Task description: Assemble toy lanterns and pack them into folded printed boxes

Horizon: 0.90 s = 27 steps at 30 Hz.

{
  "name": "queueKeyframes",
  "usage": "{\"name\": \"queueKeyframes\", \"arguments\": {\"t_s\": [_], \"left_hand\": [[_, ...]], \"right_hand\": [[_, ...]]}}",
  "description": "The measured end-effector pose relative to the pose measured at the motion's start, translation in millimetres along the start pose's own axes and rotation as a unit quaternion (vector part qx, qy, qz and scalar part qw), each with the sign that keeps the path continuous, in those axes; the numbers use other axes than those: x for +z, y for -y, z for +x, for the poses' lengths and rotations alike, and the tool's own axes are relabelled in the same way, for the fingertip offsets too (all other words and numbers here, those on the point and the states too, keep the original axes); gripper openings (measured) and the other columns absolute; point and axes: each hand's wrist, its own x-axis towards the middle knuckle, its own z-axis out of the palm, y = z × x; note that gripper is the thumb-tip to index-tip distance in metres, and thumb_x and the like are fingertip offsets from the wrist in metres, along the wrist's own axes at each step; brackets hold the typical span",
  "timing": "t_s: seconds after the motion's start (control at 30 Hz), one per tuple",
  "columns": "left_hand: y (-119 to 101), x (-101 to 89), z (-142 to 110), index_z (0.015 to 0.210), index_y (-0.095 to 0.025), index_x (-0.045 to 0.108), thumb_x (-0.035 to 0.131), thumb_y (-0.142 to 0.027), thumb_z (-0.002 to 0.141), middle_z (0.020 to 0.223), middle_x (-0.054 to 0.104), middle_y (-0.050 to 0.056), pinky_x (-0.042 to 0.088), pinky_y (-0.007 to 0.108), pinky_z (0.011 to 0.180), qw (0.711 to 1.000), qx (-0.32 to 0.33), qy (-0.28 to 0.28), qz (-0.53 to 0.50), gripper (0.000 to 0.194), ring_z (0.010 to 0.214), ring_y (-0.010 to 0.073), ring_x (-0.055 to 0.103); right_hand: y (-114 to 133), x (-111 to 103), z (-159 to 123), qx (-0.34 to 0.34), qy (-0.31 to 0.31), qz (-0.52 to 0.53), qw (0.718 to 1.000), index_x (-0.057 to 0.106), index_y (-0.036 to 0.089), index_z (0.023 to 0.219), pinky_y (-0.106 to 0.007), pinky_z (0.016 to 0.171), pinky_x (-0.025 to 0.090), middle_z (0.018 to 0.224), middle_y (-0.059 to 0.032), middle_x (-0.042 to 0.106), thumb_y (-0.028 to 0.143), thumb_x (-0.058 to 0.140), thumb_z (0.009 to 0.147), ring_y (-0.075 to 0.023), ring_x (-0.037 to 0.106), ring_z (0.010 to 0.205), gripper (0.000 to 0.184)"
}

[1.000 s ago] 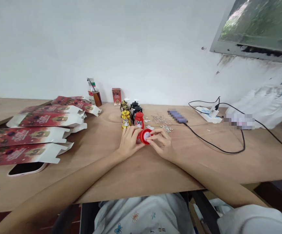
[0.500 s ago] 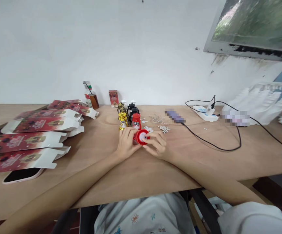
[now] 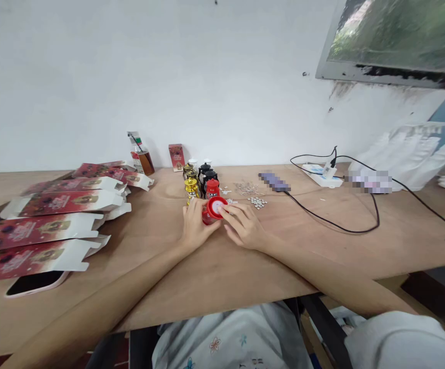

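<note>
My left hand (image 3: 195,223) is wrapped round a small red lantern (image 3: 206,217), tipped so that its round base faces me. A white disc (image 3: 217,206) sits inside the red rim of that base. The fingertips of my right hand (image 3: 245,225) press on the disc and rim, its thumb lower and apart; anything small under them is hidden. Just beyond stand another red lantern (image 3: 212,188), a gold lantern (image 3: 192,188) and black lanterns (image 3: 210,180). To their right lie small silver button-like discs (image 3: 257,203) and a scatter of thin metal pieces (image 3: 248,188).
Red printed cartons (image 3: 57,225) overlap at left, partly over a phone (image 3: 37,283). A bottle (image 3: 142,160) and a small upright box (image 3: 177,157) stand by the wall. At right are a purple phone (image 3: 274,181), its black cable (image 3: 332,222), a power strip (image 3: 317,174) and white stacked parts (image 3: 410,159).
The view has shifted slightly. My right fingers have flattened over the base, and a dark spot seen on the white disc by the fingertips no longer shows. The left hand keeps its hold.
</note>
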Motion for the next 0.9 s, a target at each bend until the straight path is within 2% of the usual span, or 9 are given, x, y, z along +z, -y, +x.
{"name": "queueKeyframes", "arguments": {"t_s": [0.2, 0.5, 0.6, 0.67, 0.7, 0.73, 0.8, 0.87, 0.9], "left_hand": [[1, 0.0, 0, 0.101, -0.019, 0.047, 0.068, -0.029, 0.072, 0.097, 0.058, 0.004, 0.034, 0.032, 0.074, 1.0, -0.003, -0.001, 0.0, 0.038, 0.089, 0.0228, 0.055], [1, 0.3, 0, 0.102, -0.019, 0.047, 0.069, -0.027, 0.072, 0.097, 0.058, 0.004, 0.033, 0.031, 0.074, 1.0, 0.002, -0.007, -0.001, 0.038, 0.09, 0.0231, 0.055], [-1, -0.4, 0, 0.103, -0.019, 0.047, 0.07, -0.03, 0.071, 0.099, 0.059, 0.005, 0.032, 0.032, 0.075, 1.0, 0.003, 0.0, 0.006, 0.041, 0.092, 0.0239, 0.055], [-2, -0.8, 0, 0.104, -0.019, 0.047, 0.07, -0.032, 0.072, 0.1, 0.06, 0.005, 0.032, 0.033, 0.076, 1.0, 0.008, 0.009, 0.005, 0.042, 0.092, 0.024, 0.055], [-3, -1.0, 0, 0.104, -0.019, 0.047, 0.07, -0.032, 0.072, 0.1, 0.06, 0.005, 0.032, 0.033, 0.076, 1.0, 0.009, 0.012, 0.003, 0.042, 0.092, 0.0239, 0.055], [-3, -1.1, 0, 0.104, -0.019, 0.047, 0.07, -0.031, 0.072, 0.1, 0.06, 0.005, 0.032, 0.033, 0.076, 1.0, 0.01, 0.014, 0.001, 0.042, 0.092, 0.0238, 0.056], [-3, -1.2, 0, 0.103, -0.019, 0.047, 0.07, -0.03, 0.071, 0.1, 0.06, 0.005, 0.032, 0.033, 0.076, 1.0, 0.011, 0.015, 0.0, 0.042, 0.092, 0.0238, 0.056], [-3, -1.5, 0, 0.103, -0.019, 0.047, 0.07, -0.03, 0.071, 0.1, 0.06, 0.005, 0.032, 0.033, 0.076, 1.0, 0.017, 0.013, 0.001, 0.042, 0.093, 0.0242, 0.056], [-3, -1.8, 0, 0.104, -0.019, 0.047, 0.07, -0.03, 0.071, 0.101, 0.06, 0.006, 0.032, 0.033, 0.076, 1.0, 0.022, 0.015, 0.001, 0.042, 0.094, 0.0243, 0.056]], "right_hand": [[0, 1, -1, -0.008, -0.011, 0.036, 0.999, 0.029, 0.01, 0.145, -0.041, 0.097, 0.047, 0.124, -0.0146, 0.057, 0.012, 0.047, 0.084, -0.0256, 0.048, 0.117, 0.064], [-1, -1, -1, 0.017, 0.015, 0.091, 0.996, 0.032, 0.019, 0.143, -0.043, 0.097, 0.046, 0.127, -0.0112, 0.055, 0.011, 0.043, 0.085, -0.0238, 0.049, 0.117, 0.059], [-19, 0, -4, 0.018, -0.016, 0.097, 0.995, 0.036, 0.018, 0.138, -0.041, 0.096, 0.045, 0.127, -0.0135, 0.053, 0.017, 0.046, 0.086, -0.0228, 0.049, 0.118, 0.053], [-40, 1, -5, 0.073, -0.04, 0.082, 0.993, 0.043, 0.016, 0.13, -0.04, 0.096, 0.045, 0.123, -0.0146, 0.054, 0.018, 0.045, 0.087, -0.0228, 0.05, 0.116, 0.043], [-53, 2, -5, 0.121, -0.029, 0.065, 0.99, 0.048, 0.016, 0.124, -0.04, 0.095, 0.044, 0.119, -0.0145, 0.055, 0.019, 0.044, 0.088, -0.0232, 0.051, 0.115, 0.037], [-66, 4, -5, 0.163, 0.01, 0.043, 0.986, 0.054, 0.015, 0.117, -0.04, 0.094, 0.043, 0.114, -0.0137, 0.058, 0.019, 0.041, 0.089, -0.0233, 0.052, 0.111, 0.03], [-90, 9, -2, 0.228, 0.153, -0.015, 0.961, 0.061, 0.015, 0.102, -0.038, 0.092, 0.041, 0.106, -0.0128, 0.062, 0.022, 0.04, 0.091, -0.0237, 0.054, 0.104, 0.025], [-109, 16, 2, 0.251, 0.302, -0.074, 0.917, 0.064, 0.013, 0.096, -0.036, 0.091, 0.039, 0.106, -0.014, 0.063, 0.026, 0.039, 0.092, -0.025, 0.053, 0.104, 0.029], [-115, 21, 5, 0.251, 0.342, -0.088, 0.901, 0.065, 0.013, 0.095, -0.036, 0.09, 0.038, 0.106, -0.0149, 0.063, 0.028, 0.039, 0.092, -0.0261, 0.053, 0.104, 0.03]]}}
